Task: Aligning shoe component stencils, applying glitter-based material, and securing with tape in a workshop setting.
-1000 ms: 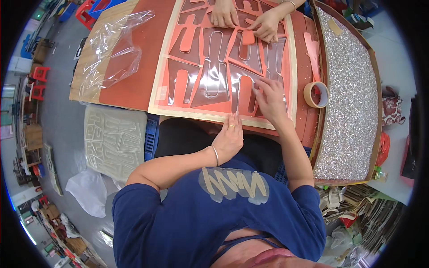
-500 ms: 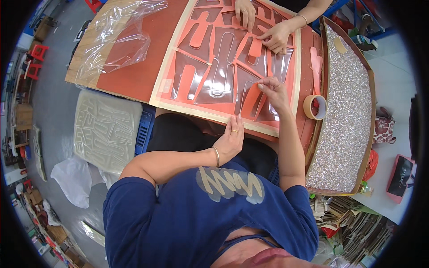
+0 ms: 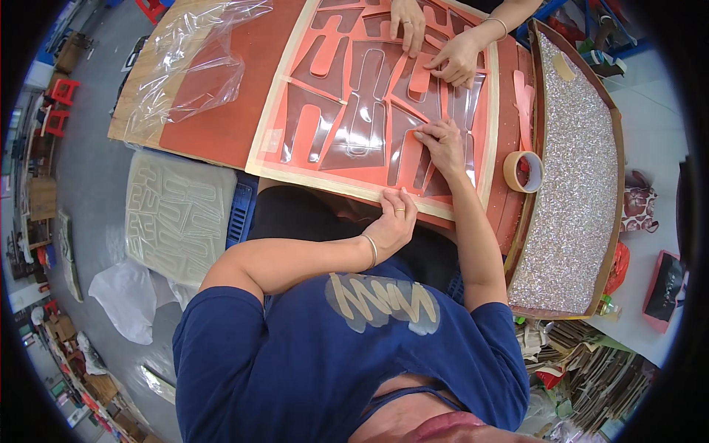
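My right hand (image 3: pixel 444 148) pinches the far end of a coral strip (image 3: pixel 410 161), rounded at that end. The strip lies in a cut-out of a coral template sheet (image 3: pixel 354 178), edged with cream tape and covered in clear, shiny film panels. Resting at the template's near taped edge, my left hand (image 3: pixel 397 215) has its fingers stretched out, with nothing visible in it. Across the template, a co-worker's left-side hand (image 3: pixel 408 26) rests on the sheet. Their other hand (image 3: pixel 456 60) touches another coral piece (image 3: pixel 419 77).
A tape roll (image 3: pixel 522 172) stands right of the template, near loose coral strips (image 3: pixel 523 111). Beyond is a shallow box of silver glitter material (image 3: pixel 569 184). Crumpled clear film (image 3: pixel 199 74) covers the table's left part. Below it sits a stack of translucent moulded sheets (image 3: pixel 177 214).
My right hand has moved slightly left and away from me, and the strip, slanted before, now lies straighter in the cut-out. My left hand has shifted a little right along the edge.
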{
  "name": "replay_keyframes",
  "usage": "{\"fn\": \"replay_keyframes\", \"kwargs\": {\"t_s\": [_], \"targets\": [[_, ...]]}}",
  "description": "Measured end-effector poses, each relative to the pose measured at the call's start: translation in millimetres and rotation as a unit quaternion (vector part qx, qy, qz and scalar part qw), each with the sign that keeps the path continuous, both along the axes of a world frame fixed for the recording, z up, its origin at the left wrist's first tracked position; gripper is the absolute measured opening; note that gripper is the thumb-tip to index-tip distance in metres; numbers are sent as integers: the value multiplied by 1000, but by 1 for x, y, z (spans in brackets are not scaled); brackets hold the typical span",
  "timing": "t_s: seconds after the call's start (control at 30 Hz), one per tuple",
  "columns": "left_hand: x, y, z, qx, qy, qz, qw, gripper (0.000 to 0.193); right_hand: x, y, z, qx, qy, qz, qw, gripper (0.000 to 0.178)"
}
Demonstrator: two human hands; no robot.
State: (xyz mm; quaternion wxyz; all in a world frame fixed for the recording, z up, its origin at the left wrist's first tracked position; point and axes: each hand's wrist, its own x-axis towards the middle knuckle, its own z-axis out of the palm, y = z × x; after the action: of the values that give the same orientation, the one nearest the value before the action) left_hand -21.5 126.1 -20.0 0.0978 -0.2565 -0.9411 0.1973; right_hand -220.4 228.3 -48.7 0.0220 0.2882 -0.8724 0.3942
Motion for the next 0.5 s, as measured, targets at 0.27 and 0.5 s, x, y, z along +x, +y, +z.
{"fn": "replay_keyframes", "kwargs": {"t_s": [0.27, 0.5], "targets": [[-3, 6, -5, 15, 12, 17, 1000, 42, 13, -11, 10, 105, 198, 3, 975, 34], [-12, -9, 7, 175, -37, 19, 984, 39, 37, 23, 35, -79, 91, -86, 989, 45]]}}
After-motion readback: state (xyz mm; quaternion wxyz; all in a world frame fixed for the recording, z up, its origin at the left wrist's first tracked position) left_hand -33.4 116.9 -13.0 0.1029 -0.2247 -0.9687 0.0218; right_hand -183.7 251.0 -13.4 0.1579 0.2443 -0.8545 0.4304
